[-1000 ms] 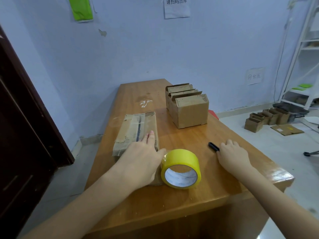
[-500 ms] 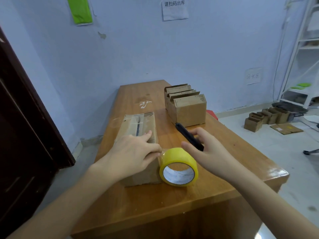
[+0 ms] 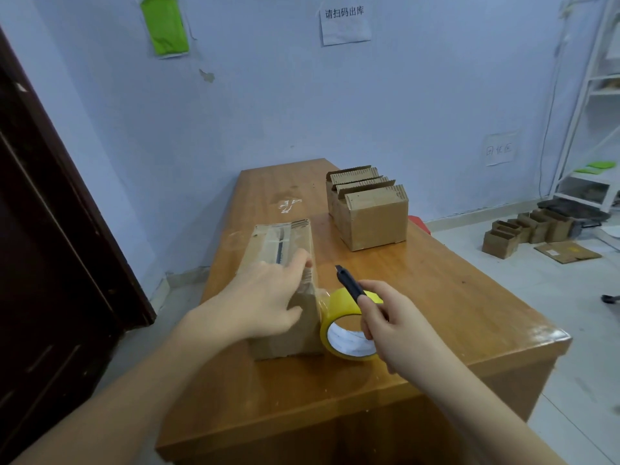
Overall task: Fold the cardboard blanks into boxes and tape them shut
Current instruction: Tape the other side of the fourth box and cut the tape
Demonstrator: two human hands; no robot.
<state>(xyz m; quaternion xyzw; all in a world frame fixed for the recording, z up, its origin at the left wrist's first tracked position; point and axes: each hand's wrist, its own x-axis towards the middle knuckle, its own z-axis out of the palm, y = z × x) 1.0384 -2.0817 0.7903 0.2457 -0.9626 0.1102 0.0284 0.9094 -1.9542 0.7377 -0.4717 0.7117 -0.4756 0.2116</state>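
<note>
Head camera looking down at a wooden table (image 3: 453, 317), and nearest to us both bare forearms come in from 6 o'clock. Right hand (image 3: 399, 333) has its fingers curled round a black utility knife (image 3: 350, 285), grasping the handle with the tip pointing up toward 11 o'clock, right over the roll of yellow tape (image 3: 345, 327). That roll stands on edge on the table, touching the right side of the taped box (image 3: 285, 290), and a clear strip of tape runs from it onto the box corner. Left hand (image 3: 268, 300) rests on top of that box, fingers laid out pretty straight and relaxed, thumb hanging down over the near right face, so it's pressing rather than gripping. The box sits at about 10 o'clock from the roll, long side running away from us, with clear tape over its top seam. Further back at 1 o'clock, well apart, a group of folded boxes (image 3: 369, 209) stands with the top flaps up. Off the table at 3 o'clock, on the floor, more small boxes (image 3: 523, 229) sit in a row beside a flat cardboard sheet (image 3: 567, 251), near a white shelf (image 3: 590, 129). Far wall has a paper notice (image 3: 345, 25) and something green (image 3: 164, 26) stuck up at 11 o'clock, and a dark door (image 3: 50, 229) fills 9 o'clock.
</note>
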